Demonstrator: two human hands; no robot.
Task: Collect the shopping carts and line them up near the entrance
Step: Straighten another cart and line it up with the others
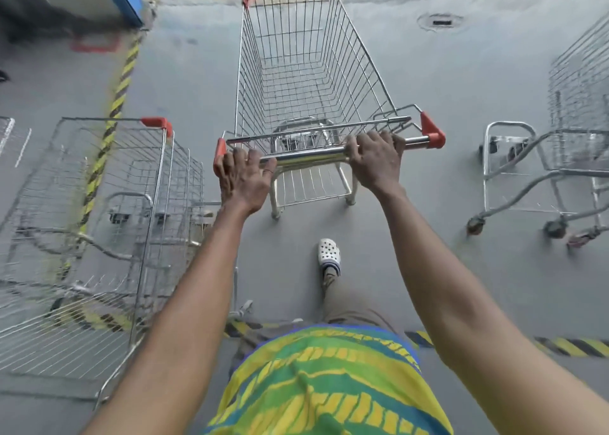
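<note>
A wire shopping cart (296, 72) stands in the middle of the grey concrete floor (461, 88), its basket pointing toward the floor's far edge, where the concrete meets a strip of dirt. Both hands hold its chrome handle bar (309, 156). The left hand (244, 179) curls its fingers over the bar's left end, right against a red end cap (220, 153). The right hand (375, 161) wraps its fingers round the bar nearer the right end, just short of the other cap, and both arms are stretched forward. Along the floor's left side sits a blurred row of nested carts (108, 210), with a yellow-and-black hazard stripe (120, 85) showing through their wires. Near the right edge another cart (566, 144) stands well apart from the held one. A round drain cover (440, 22) lies toward the far right corner. Behind the held cart, a white perforated clog (329, 253) is planted on the floor between the arms, above a green-and-yellow striped shirt (329, 385).
</note>
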